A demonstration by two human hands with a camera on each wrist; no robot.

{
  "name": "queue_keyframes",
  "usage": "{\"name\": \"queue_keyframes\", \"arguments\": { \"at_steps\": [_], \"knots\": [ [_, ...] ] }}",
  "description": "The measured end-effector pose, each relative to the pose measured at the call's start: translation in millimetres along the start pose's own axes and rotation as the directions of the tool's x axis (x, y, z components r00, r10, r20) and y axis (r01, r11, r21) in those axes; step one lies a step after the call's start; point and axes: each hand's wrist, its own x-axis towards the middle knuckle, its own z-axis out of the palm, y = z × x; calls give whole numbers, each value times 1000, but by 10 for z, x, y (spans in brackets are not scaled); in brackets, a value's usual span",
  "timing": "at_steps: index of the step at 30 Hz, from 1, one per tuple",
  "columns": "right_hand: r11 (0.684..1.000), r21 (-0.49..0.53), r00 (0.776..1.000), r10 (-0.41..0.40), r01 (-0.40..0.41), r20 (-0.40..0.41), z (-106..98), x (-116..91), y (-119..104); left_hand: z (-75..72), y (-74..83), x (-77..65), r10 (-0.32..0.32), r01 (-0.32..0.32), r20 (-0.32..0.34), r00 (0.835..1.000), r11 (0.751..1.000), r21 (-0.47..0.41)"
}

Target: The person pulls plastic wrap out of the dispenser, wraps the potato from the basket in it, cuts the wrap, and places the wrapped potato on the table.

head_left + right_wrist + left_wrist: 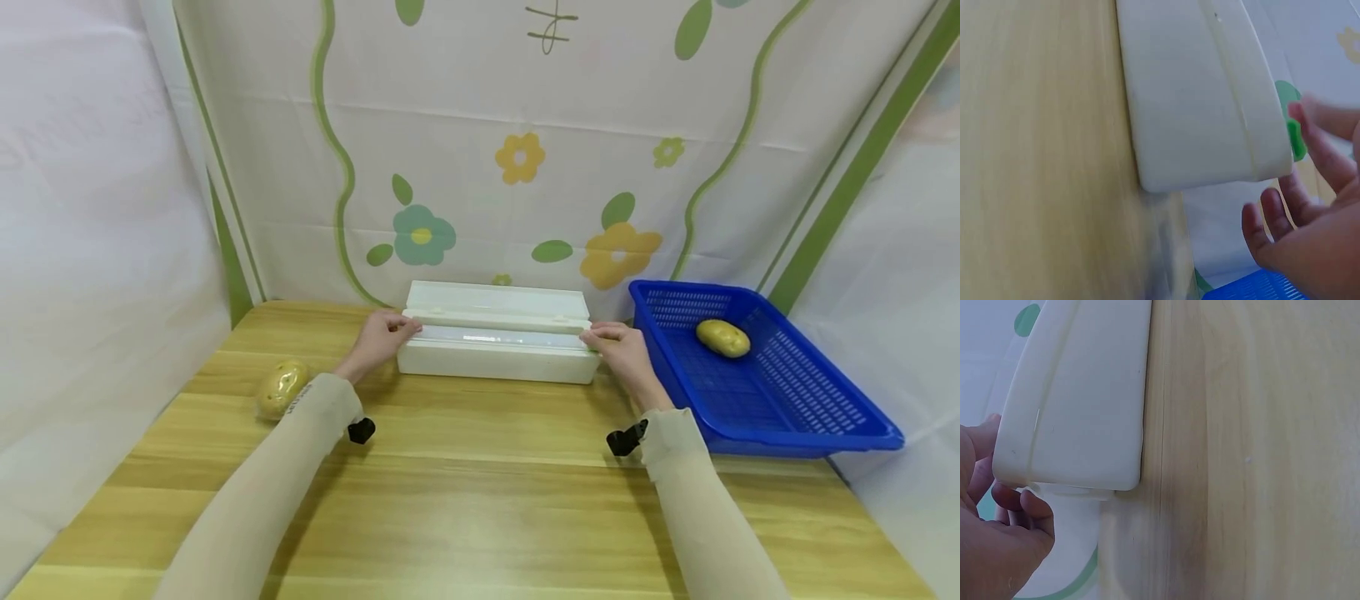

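Observation:
A long white cling film box (498,362) lies across the far part of the table, its lid (498,297) raised at the back. Glossy clear cling film (487,336) shows along its opening. At the left end, my left hand (377,340) pinches the film's edge, thumb and forefinger together. My right hand (624,354) does likewise at the opposite end. In the right wrist view its other fingers (1275,212) hang loosely bent beside the box's end, near a small bright green piece (1296,140). The box hides part of the left fingertips in the left wrist view.
On the left, a potato (281,383) with a shiny clear wrapping lies beside my left sleeve. A blue plastic basket (795,437) stands at the right with one potato (722,339) inside. A patterned cloth (465,150) hangs behind the wooden table (480,500).

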Motion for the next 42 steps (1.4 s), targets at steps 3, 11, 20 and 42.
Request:
{"name": "queue_keyframes", "arguments": {
  "at_steps": [3,11,20,42],
  "knots": [
    [999,-24,997,-20,22,75,6,-12,26,-1,-13,1,-13,13,-4,1000,1000,7],
    [996,-73,995,-47,53,84,48,8,-2,0,-29,10,-2,2,-9,1000,1000,10],
    [994,-89,998,-52,56,43,68,52,-7,54,-14,46,21,-22,-57,998,1000,-19],
    [979,-16,979,-202,202,-40,160,116,25,43,87,56,-16,1,-137,990,994,-109]
  ]
}}
